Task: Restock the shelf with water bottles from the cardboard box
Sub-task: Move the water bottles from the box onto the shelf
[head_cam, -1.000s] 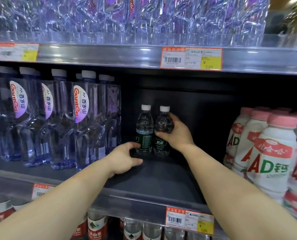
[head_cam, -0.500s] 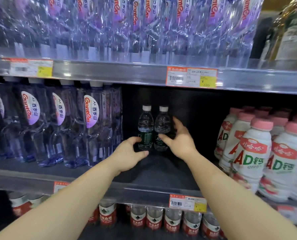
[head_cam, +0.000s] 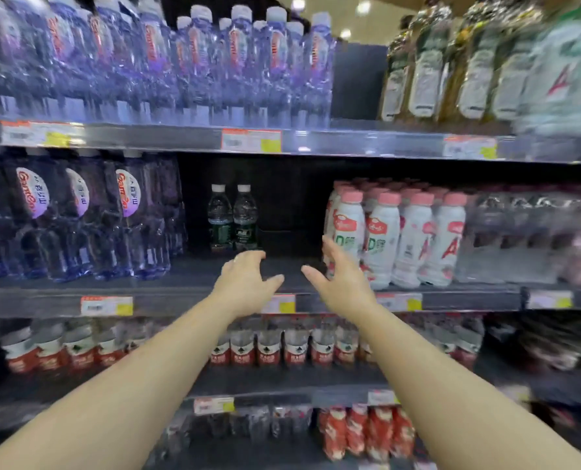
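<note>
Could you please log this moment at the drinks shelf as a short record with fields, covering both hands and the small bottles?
left hand: open, empty, in front of the shelf edge
right hand: open, empty, fingers spread
small water bottles: two, upright, side by side at the back of the middle shelf, touched by neither hand
gap: dark bare shelf space around the two bottles
left neighbours: tall purple-label bottles
right neighbours: pink-capped white bottles
cardboard box: not in view
</note>
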Motion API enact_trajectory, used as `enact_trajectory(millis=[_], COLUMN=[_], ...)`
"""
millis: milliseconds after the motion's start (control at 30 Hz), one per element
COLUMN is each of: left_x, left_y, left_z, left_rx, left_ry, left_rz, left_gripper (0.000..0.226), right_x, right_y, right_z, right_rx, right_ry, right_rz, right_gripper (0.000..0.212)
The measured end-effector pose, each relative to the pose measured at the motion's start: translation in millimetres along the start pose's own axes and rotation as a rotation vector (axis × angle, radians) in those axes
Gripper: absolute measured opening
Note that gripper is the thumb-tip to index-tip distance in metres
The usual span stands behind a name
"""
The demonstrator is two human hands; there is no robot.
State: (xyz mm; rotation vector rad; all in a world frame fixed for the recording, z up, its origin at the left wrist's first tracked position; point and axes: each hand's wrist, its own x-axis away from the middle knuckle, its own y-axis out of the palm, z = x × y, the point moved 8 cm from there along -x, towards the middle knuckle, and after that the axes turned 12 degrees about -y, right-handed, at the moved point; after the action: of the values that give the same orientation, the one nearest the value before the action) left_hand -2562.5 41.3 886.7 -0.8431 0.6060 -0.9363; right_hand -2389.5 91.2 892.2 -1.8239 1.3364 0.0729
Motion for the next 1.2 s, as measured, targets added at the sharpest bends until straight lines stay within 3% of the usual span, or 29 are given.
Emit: enact_trajectory(millis=[267, 600, 800, 1000, 1200], left_x=[170, 318, 348, 337, 321], left_y=[148, 324, 439, 535, 624], left_z=[239, 493, 627, 760, 834], left_rx=[-0.185, -0.293, -0.291, -0.26, -0.317], left_ry=[0.398, 0.84, 1.009, 1.063, 1.065], left_rz=[-0.088, -0.164, -0.196, -0.276, -0.307], left_gripper=[0.07, 0.069, 0.066, 0.069, 0.066], right_x=[210, 423, 470, 492, 517], right_y=[-261, -495, -605, -722, -803], right_z=[104, 225, 322, 424, 528], right_rx=[0.435, 0.592, 0.753, 0.847, 0.83], right_ry=[0.253, 0.656, 0.807, 0.971, 1.049], right_rz=[0.113, 0.304, 0.376, 0.433, 0.438], right_gripper=[0.069, 0.068, 0.066, 0.062, 0.063])
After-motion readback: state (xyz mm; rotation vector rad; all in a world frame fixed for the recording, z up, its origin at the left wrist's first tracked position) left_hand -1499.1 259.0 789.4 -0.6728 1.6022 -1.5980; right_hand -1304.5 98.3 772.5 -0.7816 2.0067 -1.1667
